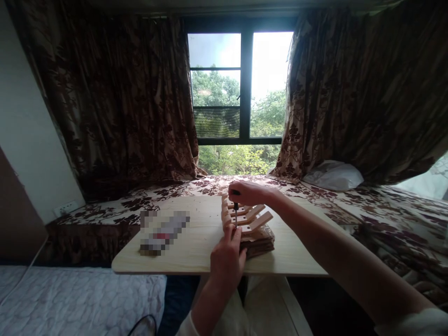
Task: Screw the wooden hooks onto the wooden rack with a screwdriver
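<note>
My right hand [250, 192] is closed around the dark handle of a screwdriver [235, 213], whose thin shaft points straight down. Below it lies a pale wooden rack [262, 221] with several slanted pegs and dark holes along its pieces. My left hand [227, 256] grips the near end of this rack, fingertips beside the screwdriver's tip; the tip itself and any screw under it are hidden. Under the rack is a brown layered stack like folded cardboard [262, 246].
The rack and stack rest on a light wooden table [196, 261]. A blurred-out item [165, 235] lies on its left side. Behind are a flower-patterned window seat [185, 189], curtains [147, 102], a window [246, 93] and a white plastic bag [332, 175]. A quilted pad [80, 298] is at lower left.
</note>
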`<action>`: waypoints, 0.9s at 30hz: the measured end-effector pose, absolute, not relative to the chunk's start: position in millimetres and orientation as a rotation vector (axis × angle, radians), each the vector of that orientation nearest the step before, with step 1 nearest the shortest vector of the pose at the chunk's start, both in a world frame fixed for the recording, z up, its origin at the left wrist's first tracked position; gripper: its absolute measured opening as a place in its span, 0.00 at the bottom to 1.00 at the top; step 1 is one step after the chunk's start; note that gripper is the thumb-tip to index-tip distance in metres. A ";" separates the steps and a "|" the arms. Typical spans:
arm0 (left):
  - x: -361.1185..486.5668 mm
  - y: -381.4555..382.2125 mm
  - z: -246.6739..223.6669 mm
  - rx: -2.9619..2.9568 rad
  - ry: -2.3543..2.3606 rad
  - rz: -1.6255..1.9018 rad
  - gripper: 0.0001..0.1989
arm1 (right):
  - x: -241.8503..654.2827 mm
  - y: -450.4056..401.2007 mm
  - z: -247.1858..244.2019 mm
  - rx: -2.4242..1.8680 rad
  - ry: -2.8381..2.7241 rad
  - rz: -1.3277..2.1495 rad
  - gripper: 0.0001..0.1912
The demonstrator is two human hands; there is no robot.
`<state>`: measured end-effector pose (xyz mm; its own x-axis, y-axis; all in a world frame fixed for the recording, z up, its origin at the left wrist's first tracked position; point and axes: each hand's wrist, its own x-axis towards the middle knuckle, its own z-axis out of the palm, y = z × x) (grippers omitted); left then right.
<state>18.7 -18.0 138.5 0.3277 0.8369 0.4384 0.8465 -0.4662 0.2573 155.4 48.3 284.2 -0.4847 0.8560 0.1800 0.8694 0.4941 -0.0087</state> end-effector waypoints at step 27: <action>19.2 -18.8 141.4 -2.532 -1.629 -0.796 0.27 | 163.2 56.9 276.8 -1.509 -2.517 -0.113 0.13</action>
<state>19.2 -18.8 141.4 0.3223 0.8435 0.4296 0.8574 -0.4525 0.2453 163.2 56.9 276.8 -0.4568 0.8637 0.2129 0.8793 0.4747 -0.0392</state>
